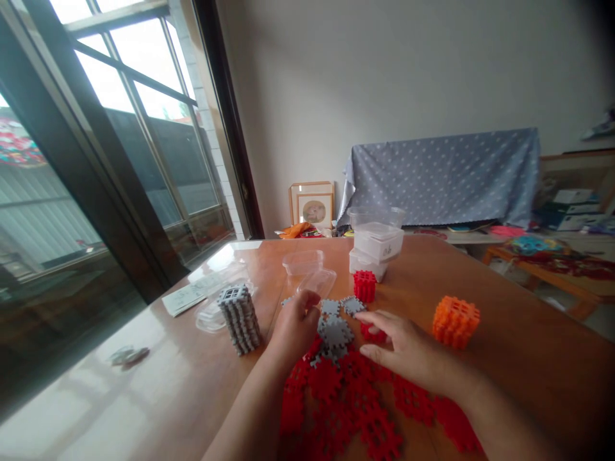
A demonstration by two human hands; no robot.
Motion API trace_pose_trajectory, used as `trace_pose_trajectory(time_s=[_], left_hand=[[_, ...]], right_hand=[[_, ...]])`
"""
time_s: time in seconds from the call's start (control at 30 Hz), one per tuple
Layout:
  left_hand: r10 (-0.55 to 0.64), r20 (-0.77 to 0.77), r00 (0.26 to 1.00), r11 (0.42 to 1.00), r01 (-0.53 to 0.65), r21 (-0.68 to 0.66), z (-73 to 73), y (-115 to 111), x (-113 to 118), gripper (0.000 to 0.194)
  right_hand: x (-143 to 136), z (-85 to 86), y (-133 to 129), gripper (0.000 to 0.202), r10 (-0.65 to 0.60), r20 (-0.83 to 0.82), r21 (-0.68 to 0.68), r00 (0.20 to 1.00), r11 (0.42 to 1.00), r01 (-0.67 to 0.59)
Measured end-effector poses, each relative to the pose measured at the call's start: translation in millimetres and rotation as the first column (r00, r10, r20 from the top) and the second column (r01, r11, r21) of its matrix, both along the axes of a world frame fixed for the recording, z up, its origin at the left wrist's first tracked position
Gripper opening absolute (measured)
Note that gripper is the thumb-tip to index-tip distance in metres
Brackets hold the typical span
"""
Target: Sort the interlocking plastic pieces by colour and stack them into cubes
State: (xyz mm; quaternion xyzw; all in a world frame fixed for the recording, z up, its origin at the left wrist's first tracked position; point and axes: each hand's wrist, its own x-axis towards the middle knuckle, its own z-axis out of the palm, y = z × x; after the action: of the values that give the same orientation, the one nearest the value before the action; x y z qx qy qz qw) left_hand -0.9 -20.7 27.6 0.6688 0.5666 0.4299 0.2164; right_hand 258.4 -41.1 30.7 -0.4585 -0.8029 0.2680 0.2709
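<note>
My left hand (296, 323) is over the left side of the grey pieces, its fingers loosely bent and a gap between thumb and fingertips; I see nothing held in it. A small grey edge (287, 300) shows just beyond its knuckles. With thumb and fingers spread, my right hand (401, 349) hovers at the right, its index fingertip close to a grey interlocking plate (353, 306). More grey notched plates (335, 331) lie between the hands. Nearer to me is a loose spread of red notched plates (358, 400), partly hidden by my forearms.
A tall grey stack (239, 320) stands at left, a red stack (364, 286) behind the right hand, and an orange stack (456, 321) at right. Clear plastic boxes (377, 242), a lid (317, 282), a paper sheet (185, 296) and a small clear packet (129, 356) lie on the table.
</note>
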Motion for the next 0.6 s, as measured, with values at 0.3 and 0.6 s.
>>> trace_pose_trajectory(time_s=[0.3, 0.6], left_hand=[[-0.258, -0.327, 0.909, 0.966, 0.237, -0.103, 1.6, -19, 10, 0.046], [-0.258, -0.483, 0.836, 0.966, 0.214, -0.146, 0.3, -15, 10, 0.026]], right_hand=[[18, -9.5, 17, 0.036, -0.145, 0.047, 0.008, 0.988, 0.989, 0.145], [21, -11.7, 12, 0.024, -0.047, 0.067, -0.071, 0.997, 0.996, 0.051]])
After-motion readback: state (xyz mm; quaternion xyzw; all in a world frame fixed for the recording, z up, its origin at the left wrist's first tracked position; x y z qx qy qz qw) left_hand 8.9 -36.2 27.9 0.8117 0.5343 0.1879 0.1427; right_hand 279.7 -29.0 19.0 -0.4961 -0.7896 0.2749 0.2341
